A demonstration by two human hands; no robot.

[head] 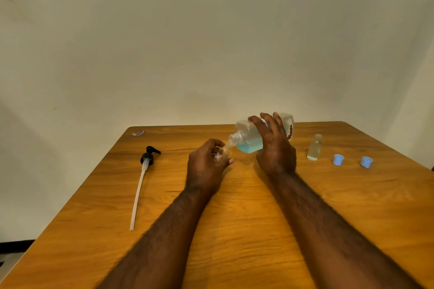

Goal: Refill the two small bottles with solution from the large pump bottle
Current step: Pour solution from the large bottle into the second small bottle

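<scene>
My right hand (274, 145) grips the large clear bottle (249, 138), tipped on its side with its open threaded neck pointing left and down. Blue liquid pools in the bottle's lower part. My left hand (206, 162) holds a small clear bottle (222, 153) tilted so its mouth meets the large bottle's neck. The second small bottle (314, 148) stands upright and uncapped to the right, with pale liquid inside. Two blue caps (338, 160) (366, 162) lie to the right of it.
The black pump head (148, 156) with its long white dip tube lies on the wooden table (246, 218) at the left. A small wrapper scrap (138, 133) sits near the table's far left corner. A plain wall stands behind the table.
</scene>
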